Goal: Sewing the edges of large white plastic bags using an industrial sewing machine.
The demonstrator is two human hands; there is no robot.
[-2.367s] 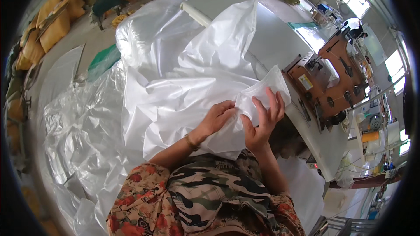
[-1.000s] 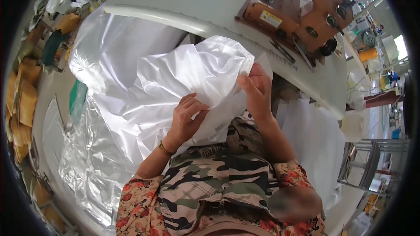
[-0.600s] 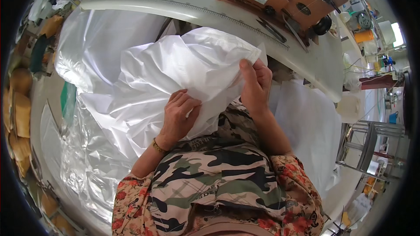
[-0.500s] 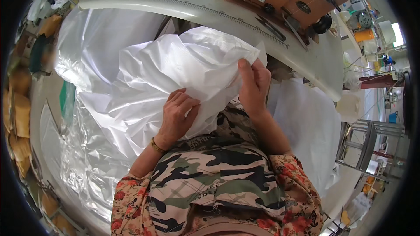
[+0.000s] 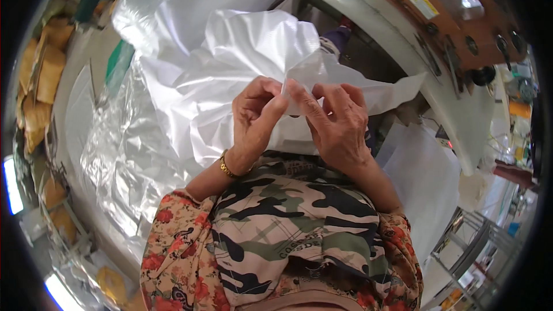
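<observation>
Both hands up at chest, pinching edge of thin white translucent plastic sheet (image 5: pixel 247 46). Left hand (image 5: pixel 256 116) fingers (image 5: pixel 275 103) closed on edge; right hand (image 5: pixel 337 121) fingers (image 5: pixel 299 93) closed just beside. Rest of sheet bunched above fingers; orange sewing machine (image 5: pixel 455 17) on surface (image 5: pixel 461 109) upper right.

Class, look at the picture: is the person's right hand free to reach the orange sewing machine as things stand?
Probably not right away. The right hand is pinching the white plastic sheet together with the left hand. The sewing machine sits beyond it on the table, with nothing between them.
</observation>
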